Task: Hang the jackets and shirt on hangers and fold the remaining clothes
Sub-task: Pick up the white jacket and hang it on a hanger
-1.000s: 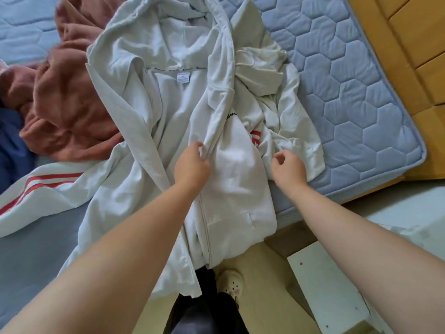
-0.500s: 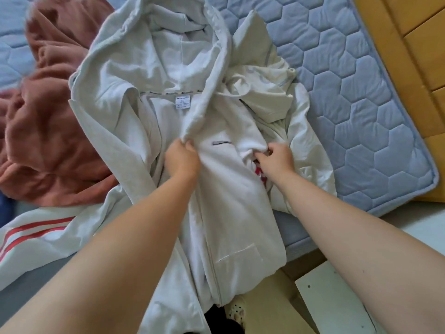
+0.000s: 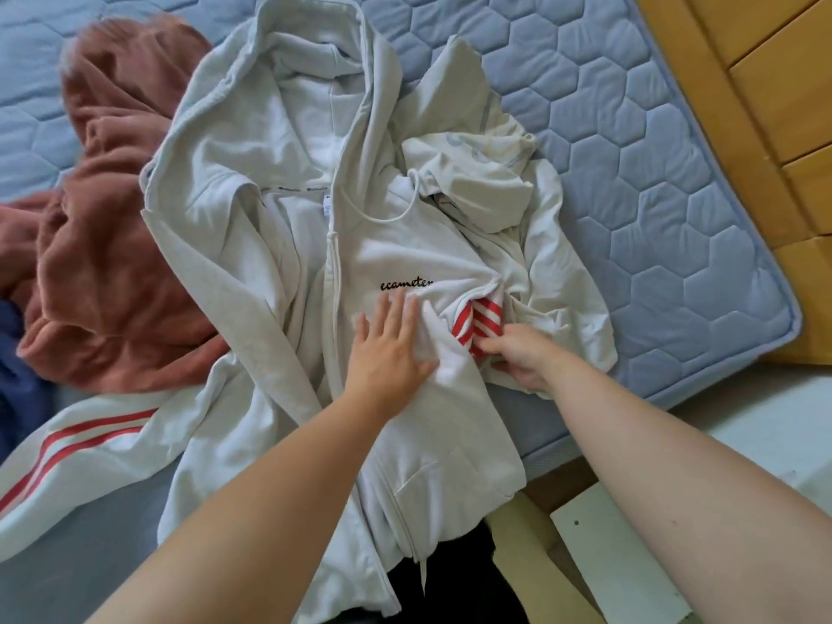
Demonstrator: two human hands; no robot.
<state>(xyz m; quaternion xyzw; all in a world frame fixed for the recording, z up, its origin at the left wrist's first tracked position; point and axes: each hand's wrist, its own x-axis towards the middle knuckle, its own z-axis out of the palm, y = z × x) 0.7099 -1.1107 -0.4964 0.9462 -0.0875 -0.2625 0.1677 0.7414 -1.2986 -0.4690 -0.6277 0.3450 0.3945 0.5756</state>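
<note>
The label (image 3: 327, 212) inside the neck of the grey jacket (image 3: 288, 245) is too small to read. The fingertips of the left hand (image 3: 389, 349) are blurred. The red-striped cloth (image 3: 484, 318) is mostly buried under the jacket's front. The right hand (image 3: 524, 360) has its fingertips sunk among the folds beside it, so its hold cannot be told. The left edge cuts off the rust garment (image 3: 103, 272), the blue garment (image 3: 18, 353) and the white striped garment (image 3: 90, 448).

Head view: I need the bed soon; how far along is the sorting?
Nothing looks hung or folded yet. In hand: the left hand presses the grey hoodie flat while the right hand pinches its striped sleeve. Left: that hoodie, the rust fleece and the cream garment.
</note>
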